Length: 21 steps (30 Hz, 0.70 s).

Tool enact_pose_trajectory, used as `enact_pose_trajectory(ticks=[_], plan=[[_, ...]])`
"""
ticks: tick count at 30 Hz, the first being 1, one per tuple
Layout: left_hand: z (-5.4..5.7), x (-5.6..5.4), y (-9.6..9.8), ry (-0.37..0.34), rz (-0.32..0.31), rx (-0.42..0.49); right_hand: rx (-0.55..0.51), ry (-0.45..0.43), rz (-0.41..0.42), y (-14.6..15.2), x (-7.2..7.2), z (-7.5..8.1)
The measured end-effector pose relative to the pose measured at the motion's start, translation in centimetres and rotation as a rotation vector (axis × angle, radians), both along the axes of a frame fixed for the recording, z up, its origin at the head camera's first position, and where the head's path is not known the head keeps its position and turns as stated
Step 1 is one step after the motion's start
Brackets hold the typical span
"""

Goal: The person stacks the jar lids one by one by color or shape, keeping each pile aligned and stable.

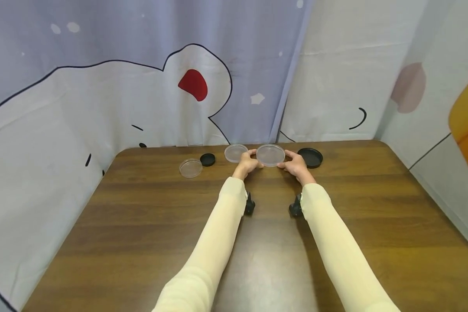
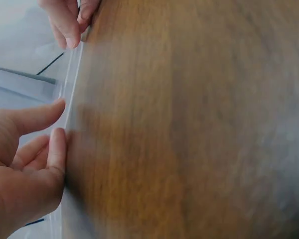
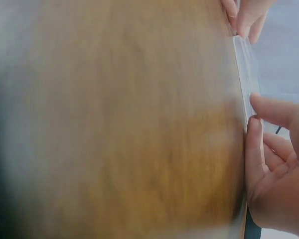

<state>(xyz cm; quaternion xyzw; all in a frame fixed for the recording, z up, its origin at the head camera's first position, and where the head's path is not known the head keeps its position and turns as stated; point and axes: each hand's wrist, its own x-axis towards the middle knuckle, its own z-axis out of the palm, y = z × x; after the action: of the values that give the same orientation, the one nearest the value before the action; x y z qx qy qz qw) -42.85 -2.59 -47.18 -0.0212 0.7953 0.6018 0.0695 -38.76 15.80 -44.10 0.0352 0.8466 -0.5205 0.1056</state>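
Between my two hands is a clear round shallow dish (image 1: 270, 155), which looks like a petri dish, at the table's far side. My left hand (image 1: 248, 164) holds its left rim with thumb and fingers. On the opposite rim, the thumb and fingers of my right hand (image 1: 297, 166) hold it too. Both wrist views show the dish edge-on, as a thin clear band (image 2: 73, 82) near the fingers. Just left of my left hand lies another clear round dish (image 1: 235, 152). A larger black round dish or lid (image 1: 310, 157) lies behind my right hand.
Farther left on the wooden table (image 1: 148, 234) are a smaller clear round dish (image 1: 190, 168) and a small black round lid (image 1: 207, 160). A printed curtain (image 1: 113, 104) hangs along the table's far edge. Black wrist devices (image 1: 249, 205) sit under both cream sleeves.
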Motion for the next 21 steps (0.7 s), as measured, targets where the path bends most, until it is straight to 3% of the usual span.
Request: enact_pose_trajectory(ticks=[2,5,8,10,15,21], plan=[[-1.3,-1.2,-0.1,0.031,0.015,0.004,0.002,0.013,-0.012,0.1,-0.1,0.0],[-1.6,-1.0,-0.3,0.046,0.025,0.025,-0.015,0.006,-0.01,0.1,-0.2,-0.1],[2.0,2.7,0.2,-0.004,0.055,0.017,-0.048,-0.008,-0.007,0.1,0.0,-0.3],[3.0,4.1,0.3,0.012,0.063,0.006,-0.07,-0.006,-0.01,0.1,0.2,-0.4],[2.5,3.5,-0.2,0.029,0.043,0.012,-0.111,0.008,-0.004,0.2,0.2,-0.4],[3.1,3.6,-1.1,-0.028,-0.009,0.075,-0.108,0.012,0.002,0.2,0.1,-0.4]])
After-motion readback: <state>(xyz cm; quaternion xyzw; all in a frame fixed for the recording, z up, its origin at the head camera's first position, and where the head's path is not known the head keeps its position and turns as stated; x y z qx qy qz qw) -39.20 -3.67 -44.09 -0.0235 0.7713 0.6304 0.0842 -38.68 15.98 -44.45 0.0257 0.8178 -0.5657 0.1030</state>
